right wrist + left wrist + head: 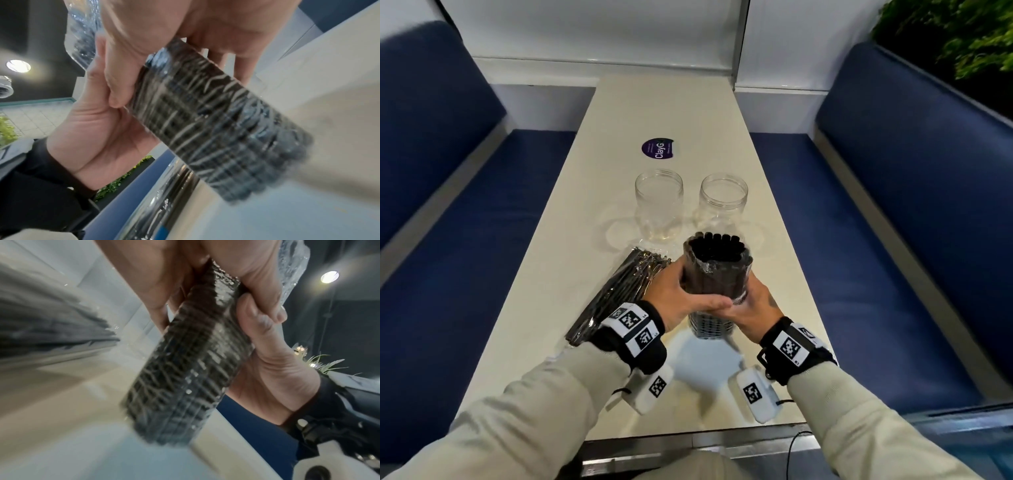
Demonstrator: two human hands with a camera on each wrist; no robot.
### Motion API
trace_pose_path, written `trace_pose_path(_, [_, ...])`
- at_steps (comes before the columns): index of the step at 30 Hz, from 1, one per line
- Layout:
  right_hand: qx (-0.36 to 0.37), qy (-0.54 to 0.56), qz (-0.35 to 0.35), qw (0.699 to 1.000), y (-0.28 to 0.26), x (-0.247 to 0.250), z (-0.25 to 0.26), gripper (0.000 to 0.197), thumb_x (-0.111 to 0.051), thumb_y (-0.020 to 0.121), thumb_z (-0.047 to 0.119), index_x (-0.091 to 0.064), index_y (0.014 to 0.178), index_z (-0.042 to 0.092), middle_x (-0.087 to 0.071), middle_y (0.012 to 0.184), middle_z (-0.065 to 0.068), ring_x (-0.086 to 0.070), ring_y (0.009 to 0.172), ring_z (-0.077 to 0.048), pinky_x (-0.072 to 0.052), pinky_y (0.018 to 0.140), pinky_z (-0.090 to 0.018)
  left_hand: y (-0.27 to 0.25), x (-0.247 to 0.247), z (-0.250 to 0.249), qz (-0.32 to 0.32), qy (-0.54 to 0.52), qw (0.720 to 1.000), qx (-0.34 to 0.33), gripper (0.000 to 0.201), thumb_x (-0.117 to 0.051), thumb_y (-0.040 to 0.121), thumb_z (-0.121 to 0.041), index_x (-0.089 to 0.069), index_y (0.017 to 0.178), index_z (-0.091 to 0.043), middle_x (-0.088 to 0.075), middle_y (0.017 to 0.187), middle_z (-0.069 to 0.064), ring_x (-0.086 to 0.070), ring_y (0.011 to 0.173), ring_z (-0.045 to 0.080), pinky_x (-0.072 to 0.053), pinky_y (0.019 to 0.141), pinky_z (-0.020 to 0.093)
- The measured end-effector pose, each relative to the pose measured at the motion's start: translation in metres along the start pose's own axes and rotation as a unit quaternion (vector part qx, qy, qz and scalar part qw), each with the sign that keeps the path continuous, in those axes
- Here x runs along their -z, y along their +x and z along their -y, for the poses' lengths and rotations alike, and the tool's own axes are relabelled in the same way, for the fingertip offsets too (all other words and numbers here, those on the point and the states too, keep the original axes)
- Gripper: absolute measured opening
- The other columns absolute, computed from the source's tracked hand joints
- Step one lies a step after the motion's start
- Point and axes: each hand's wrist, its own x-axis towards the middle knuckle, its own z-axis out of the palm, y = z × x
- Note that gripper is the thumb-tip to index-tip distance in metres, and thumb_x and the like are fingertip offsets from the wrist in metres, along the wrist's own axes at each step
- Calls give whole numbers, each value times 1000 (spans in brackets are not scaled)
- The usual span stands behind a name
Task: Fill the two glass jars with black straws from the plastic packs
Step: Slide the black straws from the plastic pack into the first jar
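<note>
While both jars [659,202] [723,202] stand behind it, the straw pack [717,270] (upright, above the tabletop [619,113]) is clamped in the grip of left hand [681,294] and right hand [751,308]; a second pack [616,294] lies left of it.

Clear glossy jars [659,202], crinkly shiny plastic pack [717,274], smooth table [654,102]

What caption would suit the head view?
Both hands grip a pack of black straws upright before two empty jars.

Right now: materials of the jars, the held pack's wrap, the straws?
Jars: clear and glossy with threaded necks; glass or plastic, can't tell. Held pack: thin clear film, crinkled, shiny. Straws: matte black, likely plastic or paper.
</note>
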Motion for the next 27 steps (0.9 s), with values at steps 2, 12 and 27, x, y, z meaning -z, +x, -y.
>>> trace_pose_path(2, [-12, -9, 10, 1000, -2, -2, -5, 69, -88, 71, 19, -54, 132, 13, -72, 110, 8, -70, 103, -2, -58, 90, -28, 0, -1, 6, 10, 9, 1000, 4, 66, -93, 41, -46, -65, 98, -26, -76, 96, -4, -71, 95, 17, -58, 89, 44])
trace_pose_path(12, [-26, 4, 12, 1000, 1, -7, 11, 77, -87, 67, 44, -50, 133, 30, -72, 116, 7, -68, 110, -8, -56, 96, -37, 2, -5, -18, -42, -69, 996, -40, 76, -95, 47, -27, -57, 113, -23, -72, 102, -4, -69, 97, 11, -56, 86, 30])
trace_pose_path(27, [-34, 79, -109, 990, -4, -13, 65, 67, -91, 67, 20, -56, 124, 26, -74, 100, 1, -76, 80, -19, -64, 63, -38, 27, 27, -72, -97, -419, 895, 118, 49, -77, 75, -46, -71, 108, -12, -78, 98, 11, -75, 87, 29, -59, 85, 48])
